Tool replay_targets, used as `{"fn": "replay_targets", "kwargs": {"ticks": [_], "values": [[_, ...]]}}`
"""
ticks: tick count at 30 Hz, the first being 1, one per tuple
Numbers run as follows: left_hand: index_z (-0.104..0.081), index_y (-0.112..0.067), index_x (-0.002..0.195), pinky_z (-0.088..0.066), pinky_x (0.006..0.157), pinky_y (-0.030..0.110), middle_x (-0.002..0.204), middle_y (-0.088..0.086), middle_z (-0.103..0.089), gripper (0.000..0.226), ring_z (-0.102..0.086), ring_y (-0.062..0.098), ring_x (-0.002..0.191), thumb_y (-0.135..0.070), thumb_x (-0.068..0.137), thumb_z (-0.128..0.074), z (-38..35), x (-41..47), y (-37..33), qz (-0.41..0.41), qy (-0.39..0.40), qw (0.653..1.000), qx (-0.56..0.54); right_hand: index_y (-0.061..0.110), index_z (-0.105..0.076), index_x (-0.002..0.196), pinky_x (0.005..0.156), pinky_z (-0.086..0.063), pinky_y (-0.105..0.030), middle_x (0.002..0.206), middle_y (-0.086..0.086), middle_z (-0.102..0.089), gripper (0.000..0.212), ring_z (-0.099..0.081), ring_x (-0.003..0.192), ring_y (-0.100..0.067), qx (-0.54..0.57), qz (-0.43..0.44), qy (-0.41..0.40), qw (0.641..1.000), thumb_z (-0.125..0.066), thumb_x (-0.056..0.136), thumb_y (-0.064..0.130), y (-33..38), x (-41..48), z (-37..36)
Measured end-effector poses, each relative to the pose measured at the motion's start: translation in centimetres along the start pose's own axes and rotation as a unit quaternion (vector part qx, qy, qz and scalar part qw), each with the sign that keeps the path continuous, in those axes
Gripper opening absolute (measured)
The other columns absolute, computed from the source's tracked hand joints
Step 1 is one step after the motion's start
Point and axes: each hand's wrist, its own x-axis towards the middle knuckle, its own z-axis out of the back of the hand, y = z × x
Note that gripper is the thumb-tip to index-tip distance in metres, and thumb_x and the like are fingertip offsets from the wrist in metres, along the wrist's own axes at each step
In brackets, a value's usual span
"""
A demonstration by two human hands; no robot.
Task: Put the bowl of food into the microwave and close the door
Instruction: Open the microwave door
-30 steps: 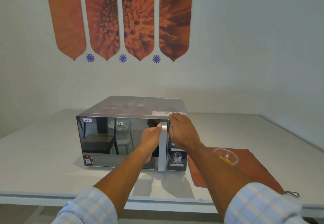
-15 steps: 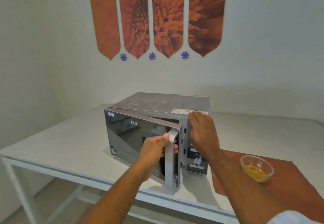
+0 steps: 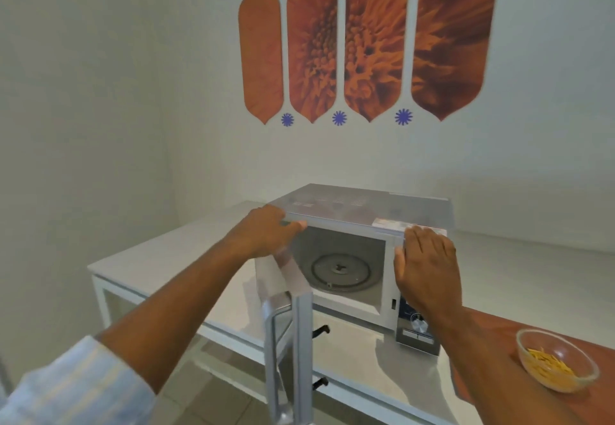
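The silver microwave (image 3: pixel 362 205) stands on the white table with its door (image 3: pixel 301 341) swung wide open toward me, seen edge-on. Its cavity and glass turntable (image 3: pixel 341 271) hold nothing. My left hand (image 3: pixel 266 233) sits at the microwave's top left corner, fingers curled over the door's top edge near the hinge. My right hand (image 3: pixel 427 268) lies flat with fingers apart against the front right, above the control panel (image 3: pixel 416 328). The glass bowl of yellow food (image 3: pixel 555 363) rests on an orange mat (image 3: pixel 492 328) at the lower right, apart from both hands.
The white table (image 3: pixel 173 251) ends close in front of the microwave, and the open door overhangs that front edge. Two dark latch hooks (image 3: pixel 321 329) stick out of the door's inner side. A white wall with orange flower panels stands behind.
The door has swung from half open to fully open. My left hand has left the door handle and moved up to the door's top edge. My view has shifted left and closer.
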Motion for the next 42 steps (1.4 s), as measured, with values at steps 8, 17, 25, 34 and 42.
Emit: {"fn": "replay_targets", "kwargs": {"ticks": [8, 17, 25, 34, 42], "values": [[-0.061, -0.006, 0.144, -0.047, 0.098, 0.043, 0.154, 0.017, -0.062, 0.095, -0.064, 0.033, 0.131, -0.084, 0.095, -0.036, 0.2, -0.5, 0.6, 0.019, 0.136, 0.975, 0.174, 0.007, -0.056, 0.138, 0.117, -0.038, -0.053, 0.139, -0.018, -0.063, 0.054, -0.057, 0.131, -0.039, -0.014, 0.006, 0.01, 1.0, -0.041, 0.101, 0.043, 0.1, -0.1, 0.6], [-0.069, -0.004, 0.131, -0.046, 0.11, 0.049, 0.149, 0.015, -0.066, 0.094, -0.063, 0.035, 0.134, -0.083, 0.096, -0.034, 0.5, -1.1, 2.3, 0.046, 0.149, 0.947, 0.283, 0.005, -0.057, 0.138, 0.117, -0.037, -0.053, 0.139, -0.02, -0.063, 0.056, -0.057, 0.13, -0.041, -0.032, 0.003, 0.02, 0.999, -0.043, 0.101, 0.044, 0.6, -0.2, 1.4], [-0.074, -0.012, 0.126, -0.033, 0.124, 0.057, 0.17, 0.017, -0.042, 0.096, -0.041, 0.038, 0.154, -0.087, 0.095, -0.023, -0.1, -1.2, 4.2, 0.072, 0.13, 0.913, 0.381, 0.003, -0.058, 0.139, 0.119, -0.036, -0.055, 0.142, -0.021, -0.063, 0.055, -0.056, 0.134, -0.042, -0.025, -0.001, 0.032, 0.999, -0.052, 0.101, 0.042, 0.8, -0.3, 1.8], [-0.004, 0.002, 0.168, -0.008, 0.134, 0.06, 0.178, 0.03, -0.006, 0.119, -0.004, 0.048, 0.166, -0.086, 0.093, -0.028, -1.8, -1.7, 6.3, 0.122, 0.05, 0.935, 0.329, 0.0, -0.059, 0.138, 0.118, -0.036, -0.058, 0.14, -0.025, -0.063, 0.056, -0.056, 0.133, -0.046, -0.019, 0.008, 0.019, 1.0, -0.046, 0.102, 0.041, 0.7, -0.4, 1.1], [0.007, 0.0, 0.168, -0.001, 0.135, 0.058, 0.178, 0.03, 0.008, 0.118, 0.007, 0.046, 0.166, -0.086, 0.094, -0.025, -3.0, -2.8, 7.6, 0.091, 0.029, 0.94, 0.326, 0.0, -0.058, 0.136, 0.117, -0.035, -0.059, 0.137, -0.026, -0.064, 0.06, -0.057, 0.13, -0.047, -0.013, 0.007, -0.006, 1.0, -0.044, 0.098, 0.044, 0.7, -0.3, 0.2]]}}
